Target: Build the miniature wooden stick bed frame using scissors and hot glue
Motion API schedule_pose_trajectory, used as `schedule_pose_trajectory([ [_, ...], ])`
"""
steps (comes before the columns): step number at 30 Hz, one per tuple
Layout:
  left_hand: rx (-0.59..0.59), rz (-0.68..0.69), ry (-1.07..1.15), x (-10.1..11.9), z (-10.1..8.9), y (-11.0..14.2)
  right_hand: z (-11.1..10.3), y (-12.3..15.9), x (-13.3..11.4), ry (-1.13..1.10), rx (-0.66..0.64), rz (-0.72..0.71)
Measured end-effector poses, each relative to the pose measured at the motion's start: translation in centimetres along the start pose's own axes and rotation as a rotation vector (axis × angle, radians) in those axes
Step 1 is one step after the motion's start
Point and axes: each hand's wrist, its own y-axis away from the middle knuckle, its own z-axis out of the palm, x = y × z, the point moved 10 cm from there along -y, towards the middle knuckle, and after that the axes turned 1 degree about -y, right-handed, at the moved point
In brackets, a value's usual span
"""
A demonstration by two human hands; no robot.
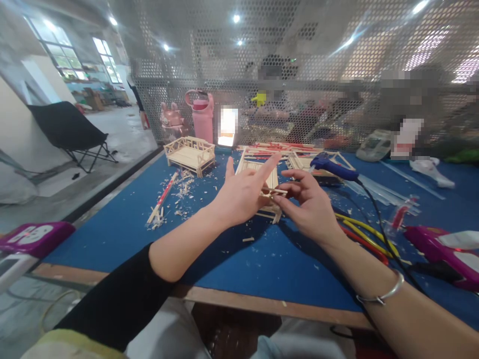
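Note:
My left hand (245,192) is raised over the blue table (123,234), its forefinger and thumb stretched out while the lower fingers rest against a small wooden stick frame (272,200). My right hand (310,204) pinches a thin wooden stick (276,191) on that frame between thumb and forefinger. The frame stands on the table between both hands, partly hidden by my left palm.
A finished wooden stick bench (190,154) stands at the back left. Wood shavings and sticks (164,199) lie scattered. A blue glue gun (335,168) with black cord, yellow and red sticks (359,232), a pink bottle (203,117) and a mesh screen (299,75) surround the work.

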Motion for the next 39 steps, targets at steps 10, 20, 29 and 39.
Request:
schedule_pose_trajectory([
  [10, -0.068, -0.039, 0.069, -0.28, 0.35, -0.33, -0.2, 0.01, -0.18, 0.044, 0.027, -0.002],
  [20, -0.072, -0.037, 0.067, -0.11, 0.28, -0.42, -0.35, 0.16, 0.42, 0.0, 0.059, 0.055],
  [29, -0.065, -0.014, 0.028, -0.14, 0.23, -0.36, -0.46, 0.24, 0.56, -0.03, 0.078, 0.085],
  [39, -0.077, 0.095, 0.04, 0.37, 0.05, -0.25, -0.47, 0.23, 0.16, -0.004, 0.087, 0.064],
])
